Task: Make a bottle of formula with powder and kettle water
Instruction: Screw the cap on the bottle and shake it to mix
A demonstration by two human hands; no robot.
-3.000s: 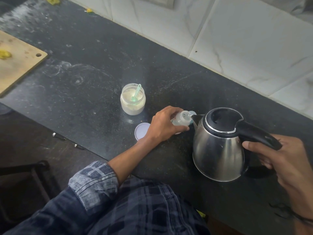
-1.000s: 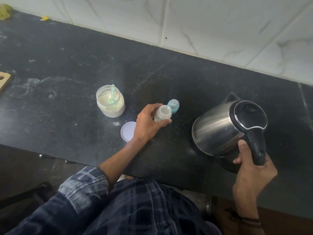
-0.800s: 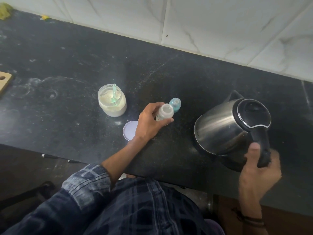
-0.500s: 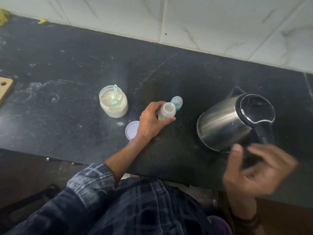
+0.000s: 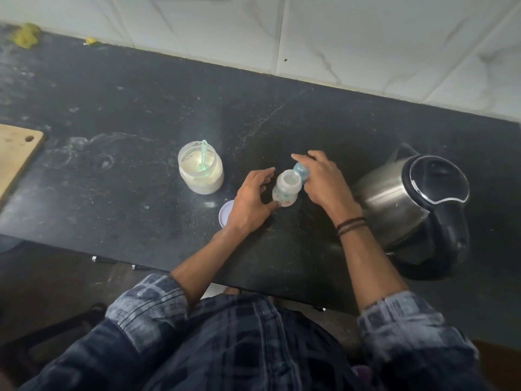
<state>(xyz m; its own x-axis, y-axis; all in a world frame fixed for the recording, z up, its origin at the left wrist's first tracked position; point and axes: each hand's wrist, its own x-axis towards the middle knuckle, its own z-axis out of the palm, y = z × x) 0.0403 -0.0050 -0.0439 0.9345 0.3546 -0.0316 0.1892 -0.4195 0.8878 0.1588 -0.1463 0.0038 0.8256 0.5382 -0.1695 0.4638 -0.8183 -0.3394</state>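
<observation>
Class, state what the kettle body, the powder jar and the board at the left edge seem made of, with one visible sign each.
Kettle body: probably stainless steel, brushed; grey sheen with soft reflections. Powder jar: clear glass or plastic; powder shows through its wall. Board: likely wood, matte; pale tan face, darker edge.

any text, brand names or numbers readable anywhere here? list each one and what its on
None can be read in this view.
bottle: coloured printed specks, too small and blurred to tell if any are words or numbers.
kettle, powder jar, jar lid, blue cap: no label or marking shows.
</observation>
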